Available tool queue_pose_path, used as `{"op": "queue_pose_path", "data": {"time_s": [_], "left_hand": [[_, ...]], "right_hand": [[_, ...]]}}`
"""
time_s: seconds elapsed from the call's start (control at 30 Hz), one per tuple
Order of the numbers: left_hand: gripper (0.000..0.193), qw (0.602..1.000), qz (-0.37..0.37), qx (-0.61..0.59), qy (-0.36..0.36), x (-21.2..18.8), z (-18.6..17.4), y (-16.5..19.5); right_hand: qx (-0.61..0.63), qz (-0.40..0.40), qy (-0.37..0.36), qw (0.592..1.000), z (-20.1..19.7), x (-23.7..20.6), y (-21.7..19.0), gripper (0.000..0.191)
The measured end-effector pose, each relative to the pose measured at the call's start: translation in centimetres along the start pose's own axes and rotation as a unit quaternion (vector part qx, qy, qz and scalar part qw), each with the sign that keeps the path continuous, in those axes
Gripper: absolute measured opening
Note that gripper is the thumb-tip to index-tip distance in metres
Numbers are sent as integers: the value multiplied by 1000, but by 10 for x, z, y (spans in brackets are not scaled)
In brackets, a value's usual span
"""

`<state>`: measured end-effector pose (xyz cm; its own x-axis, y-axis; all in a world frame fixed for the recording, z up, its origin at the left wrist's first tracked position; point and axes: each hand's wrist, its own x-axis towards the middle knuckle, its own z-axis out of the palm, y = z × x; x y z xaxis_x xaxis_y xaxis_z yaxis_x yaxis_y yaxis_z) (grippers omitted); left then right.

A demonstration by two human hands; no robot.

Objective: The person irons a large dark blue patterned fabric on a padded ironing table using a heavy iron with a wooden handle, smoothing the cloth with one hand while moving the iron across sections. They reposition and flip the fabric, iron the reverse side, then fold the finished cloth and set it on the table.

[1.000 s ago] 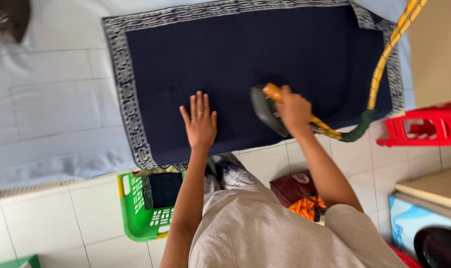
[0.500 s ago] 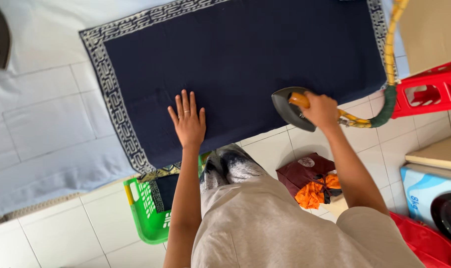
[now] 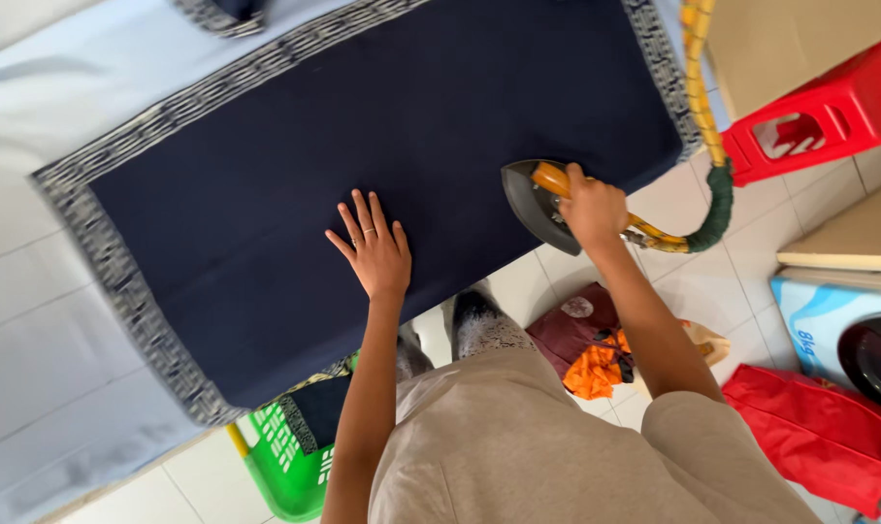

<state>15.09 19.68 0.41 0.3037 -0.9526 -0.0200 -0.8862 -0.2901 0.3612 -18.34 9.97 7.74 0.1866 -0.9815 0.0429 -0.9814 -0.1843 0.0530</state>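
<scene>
A dark navy cloth with a grey patterned border lies spread flat on a pale surface. My left hand rests flat on it near its front edge, fingers spread, a ring on one finger. My right hand grips the orange handle of a grey iron, which sits on the cloth's front right part. A yellow braided cord with a green end runs from the iron up past the cloth's right edge.
A red plastic stool stands at the right beside a beige box. Below the cloth's edge sit a green laundry basket, a heap of maroon and orange fabric, a red bag and a white appliance on the tiled floor.
My right hand has slid the iron to the right along the cloth's front edge. My left hand stays flat on the cloth. The view has shifted.
</scene>
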Motion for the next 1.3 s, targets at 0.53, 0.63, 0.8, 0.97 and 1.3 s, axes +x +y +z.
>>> {"op": "queue_pose_path", "data": {"time_s": [0.53,0.63,0.8,0.97,1.3], "left_hand": [[58,998,-52,34,-21,102,53,154],[57,998,16,55,-35,123,66,182],[56,995,85,54,-26,163,85,236],[53,992,112,50,-35,184,90,265],[53,994,103,34,-15,286,72,239]], "right_hand": [[-65,41,27,997,13,186,194,34],[-44,-34,44,998,16,221,206,31],[-28,-106,49,993,23,274,180,31],[4,-162,104,981,30,331,129,22],[0,-173,172,970,32,462,59,15]]}}
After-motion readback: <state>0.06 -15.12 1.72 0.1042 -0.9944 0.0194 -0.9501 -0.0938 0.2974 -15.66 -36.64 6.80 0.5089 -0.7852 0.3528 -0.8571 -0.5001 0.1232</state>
